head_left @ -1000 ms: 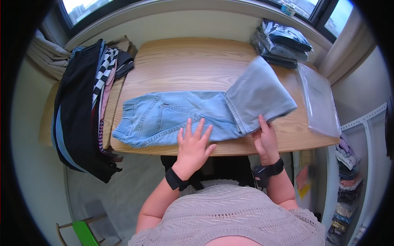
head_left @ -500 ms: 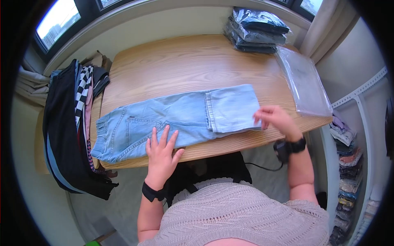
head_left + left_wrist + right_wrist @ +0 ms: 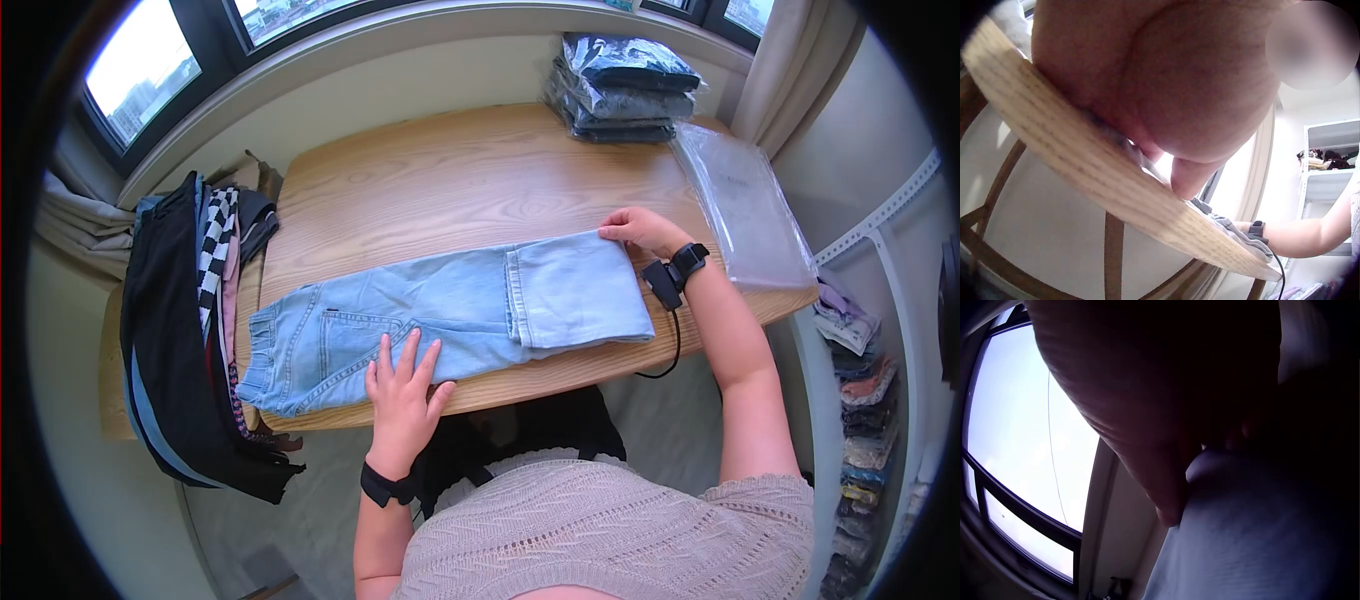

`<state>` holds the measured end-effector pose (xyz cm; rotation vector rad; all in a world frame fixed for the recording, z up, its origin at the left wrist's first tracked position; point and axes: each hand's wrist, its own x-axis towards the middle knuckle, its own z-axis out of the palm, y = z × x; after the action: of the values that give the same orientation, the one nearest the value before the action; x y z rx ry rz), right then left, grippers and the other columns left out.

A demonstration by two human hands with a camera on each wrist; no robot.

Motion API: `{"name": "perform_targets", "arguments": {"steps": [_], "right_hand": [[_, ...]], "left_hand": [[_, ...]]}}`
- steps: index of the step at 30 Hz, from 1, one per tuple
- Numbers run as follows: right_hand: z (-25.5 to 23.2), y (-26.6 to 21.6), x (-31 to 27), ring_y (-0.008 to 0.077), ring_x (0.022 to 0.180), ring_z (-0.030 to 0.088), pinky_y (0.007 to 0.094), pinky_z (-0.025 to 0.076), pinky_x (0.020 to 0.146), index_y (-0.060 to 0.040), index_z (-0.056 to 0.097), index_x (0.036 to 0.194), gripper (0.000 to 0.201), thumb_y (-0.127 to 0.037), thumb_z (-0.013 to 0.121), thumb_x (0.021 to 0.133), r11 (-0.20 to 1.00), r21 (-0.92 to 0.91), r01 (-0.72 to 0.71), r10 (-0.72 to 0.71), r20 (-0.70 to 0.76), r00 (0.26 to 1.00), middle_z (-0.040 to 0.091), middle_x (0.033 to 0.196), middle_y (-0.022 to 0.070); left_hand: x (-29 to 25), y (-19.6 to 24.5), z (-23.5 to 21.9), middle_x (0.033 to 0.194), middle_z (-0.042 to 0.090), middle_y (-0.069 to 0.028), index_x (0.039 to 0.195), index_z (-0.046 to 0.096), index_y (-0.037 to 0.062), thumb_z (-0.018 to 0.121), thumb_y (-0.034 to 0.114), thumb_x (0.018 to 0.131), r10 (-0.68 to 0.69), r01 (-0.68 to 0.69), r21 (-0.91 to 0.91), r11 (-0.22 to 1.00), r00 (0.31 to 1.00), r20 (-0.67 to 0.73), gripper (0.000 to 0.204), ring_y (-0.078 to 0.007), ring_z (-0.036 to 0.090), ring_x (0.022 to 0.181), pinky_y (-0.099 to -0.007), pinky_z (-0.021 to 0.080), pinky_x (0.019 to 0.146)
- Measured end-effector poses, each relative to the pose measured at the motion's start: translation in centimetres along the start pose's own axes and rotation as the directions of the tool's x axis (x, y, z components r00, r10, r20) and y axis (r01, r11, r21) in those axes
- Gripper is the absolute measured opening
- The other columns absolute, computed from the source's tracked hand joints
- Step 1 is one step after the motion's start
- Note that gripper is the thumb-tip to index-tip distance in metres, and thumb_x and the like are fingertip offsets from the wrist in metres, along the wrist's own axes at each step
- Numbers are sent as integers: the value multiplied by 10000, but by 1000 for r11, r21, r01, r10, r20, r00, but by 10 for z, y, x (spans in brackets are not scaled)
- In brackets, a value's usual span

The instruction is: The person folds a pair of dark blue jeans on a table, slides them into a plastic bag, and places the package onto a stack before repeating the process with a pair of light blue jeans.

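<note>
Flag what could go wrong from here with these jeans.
1. Skewed fold: the right hand pinches the folded end's far corner of the jeans, so a tug might pull the turned-up leg crooked, even with the left hand resting on them.
2. Snag: the black cable hangs from the right wrist device, close to that end, and could catch the fabric.
3. Slipping pile: the black trousers overhang the front edge and might slide off.

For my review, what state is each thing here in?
Jeans: flat, leg end folded back
Left hand: fingers spread, resting on jeans
Right hand: pinching jeans' far corner
Bagged clothes: stacked
Clear plastic packaging: lying flat
Black garment: draped, hanging down
</note>
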<state>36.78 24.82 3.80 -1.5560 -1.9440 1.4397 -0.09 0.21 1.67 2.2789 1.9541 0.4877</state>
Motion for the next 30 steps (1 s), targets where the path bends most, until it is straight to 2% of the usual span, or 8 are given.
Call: {"name": "perform_targets", "arguments": {"steps": [7, 10, 13, 15, 16, 19, 25, 30], "right_hand": [[-19, 12, 5, 65, 715, 469, 234, 398, 659, -83, 660, 959, 235, -306, 607, 906, 1000, 25, 12, -14, 92, 996, 601, 798, -46], [-19, 3, -2, 95, 746, 505, 259, 423, 689, -69, 644, 948, 243, -302, 586, 914, 988, -145, -59, 72, 82, 994, 597, 786, -25], [-1, -8, -19, 185, 836, 573, 322, 464, 762, -50, 625, 972, 217, -246, 608, 881, 948, -314, 48, -85, -105, 991, 624, 878, 58], [14, -14, -44, 290, 984, 581, 374, 454, 880, -36, 608, 1022, 256, -178, 652, 813, 822, -495, 280, -434, -226, 872, 619, 1032, 142], [18, -13, -58, 295, 1130, 514, 382, 399, 981, -41, 573, 1096, 359, -104, 672, 757, 704, -533, 469, -593, -77, 802, 552, 1210, 124], [54, -29, -116, 336, 1320, 355, 431, 287, 1097, -98, 529, 1236, 547, -79, 640, 700, 744, -449, 495, -517, 81, 852, 432, 1381, 159], [100, 4, -128, 353, 1329, 341, 462, 259, 1107, -85, 535, 1253, 594, 61, 504, 678, 661, -716, 223, -519, -222, 825, 455, 1358, 182], [94, 30, -121, 327, 1343, 341, 414, 247, 1122, -37, 562, 1225, 537, 87, 404, 727, 851, -372, 372, -490, -302, 818, 490, 1344, 162]], "left_hand": [[1, 0, -1, 1458, 340, -95, 1331, 487, 139, 568, 352, 878, 5, -5, -4, 1000, 1000, 6, 507, -388, 210, 1365, -566, 161, 1063], [0, 0, 0, 1458, 341, -92, 1329, 489, 139, 583, 336, 868, 3, -3, -5, 1000, 1000, 1, 510, -387, 214, 1364, -567, 166, 1063], [1, -1, 1, 1458, 342, -89, 1326, 491, 140, 597, 319, 857, 8, -8, -1, 1000, 1000, 1, 513, -383, 215, 1365, -569, 167, 1064], [1, -2, 2, 1458, 342, -88, 1327, 490, 143, 600, 313, 855, 8, -8, -1, 1000, 1000, 2, 515, -380, 215, 1366, -569, 167, 1065], [1, -2, 2, 1458, 342, -86, 1329, 489, 145, 603, 308, 852, 3, -3, 6, 1000, 1000, -2, 516, -377, 216, 1366, -569, 167, 1066], [1, -2, 3, 1442, 365, -90, 1331, 487, 161, 589, 363, 862, 23, -22, 25, 999, 999, -25, 520, -393, 242, 1348, -579, 189, 1047], [1, -2, 4, 1442, 366, -86, 1331, 486, 162, 609, 346, 850, 30, -29, 30, 999, 999, -27, 529, -392, 248, 1346, -576, 191, 1048], [1, -1, 1, 1442, 365, -86, 1331, 486, 162, 616, 343, 845, 17, -17, 26, 1000, 1000, -24, 535, -389, 249, 1347, -573, 189, 1050]]}}
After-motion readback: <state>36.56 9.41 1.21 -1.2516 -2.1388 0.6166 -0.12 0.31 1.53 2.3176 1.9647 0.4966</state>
